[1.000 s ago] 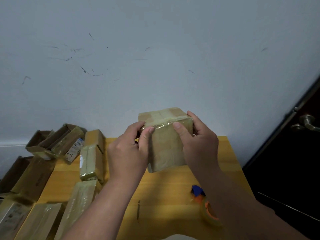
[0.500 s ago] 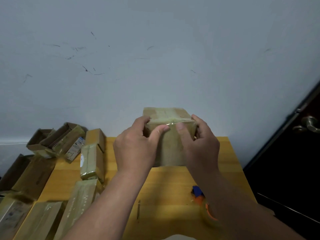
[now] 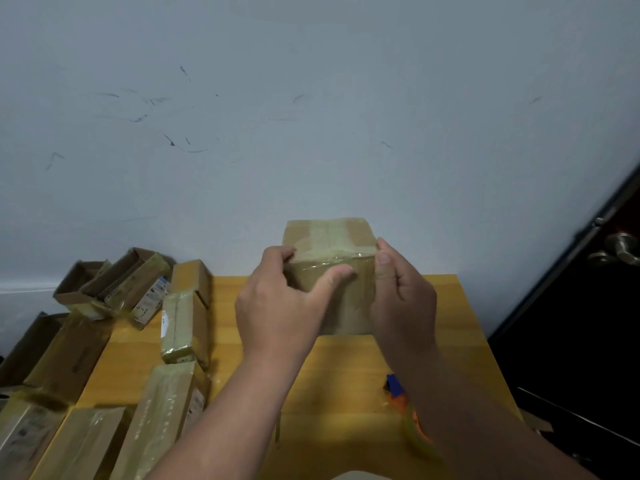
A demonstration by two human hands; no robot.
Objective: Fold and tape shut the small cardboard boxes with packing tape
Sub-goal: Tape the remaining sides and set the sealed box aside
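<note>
A small closed cardboard box (image 3: 330, 237), with shiny tape over its top seam and near face, is held above the yellow table (image 3: 346, 375). My left hand (image 3: 277, 306) grips its left side, thumb lying across the taped near face. My right hand (image 3: 403, 296) grips its right side, thumb pressed on the upper right corner. A tape roll (image 3: 415, 424) with an orange core and a blue part lies on the table, mostly hidden under my right forearm.
Several small cardboard boxes crowd the table's left side: open ones (image 3: 114, 285) at the back left, taped ones (image 3: 183, 323) nearer. A white wall rises behind. A dark door with a metal handle (image 3: 620, 249) stands at right.
The box has turned squarer to me and risen slightly. My left thumb slid right across the taped face; my right thumb moved out to the right corner.
</note>
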